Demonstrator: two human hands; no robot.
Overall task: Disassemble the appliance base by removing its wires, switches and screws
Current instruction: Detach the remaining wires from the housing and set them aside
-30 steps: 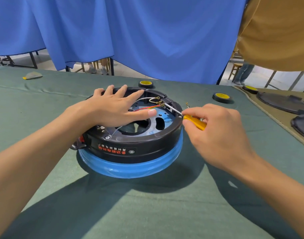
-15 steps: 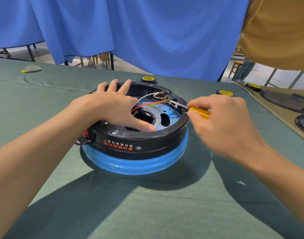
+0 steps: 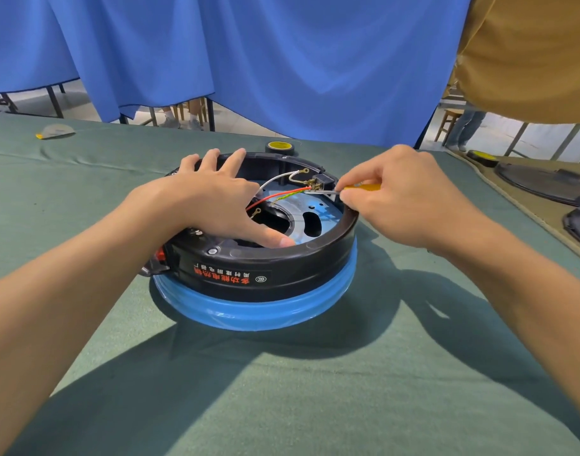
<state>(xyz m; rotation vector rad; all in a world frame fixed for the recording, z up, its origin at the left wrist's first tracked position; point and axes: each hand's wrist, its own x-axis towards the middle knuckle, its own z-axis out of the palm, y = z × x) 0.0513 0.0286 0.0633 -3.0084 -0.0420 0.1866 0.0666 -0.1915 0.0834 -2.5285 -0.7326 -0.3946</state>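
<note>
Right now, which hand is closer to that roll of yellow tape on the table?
Left. The left hand rests on the appliance base just before the tape roll; the right hand holds a screwdriver farther right.

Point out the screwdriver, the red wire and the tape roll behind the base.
screwdriver [image 3: 361,186]: head view, on the yellow handle showing between the right hand's fingers.
red wire [image 3: 282,194]: head view, mid-run over the blue plate.
tape roll [image 3: 278,146]: head view, on its yellow top face.
</note>
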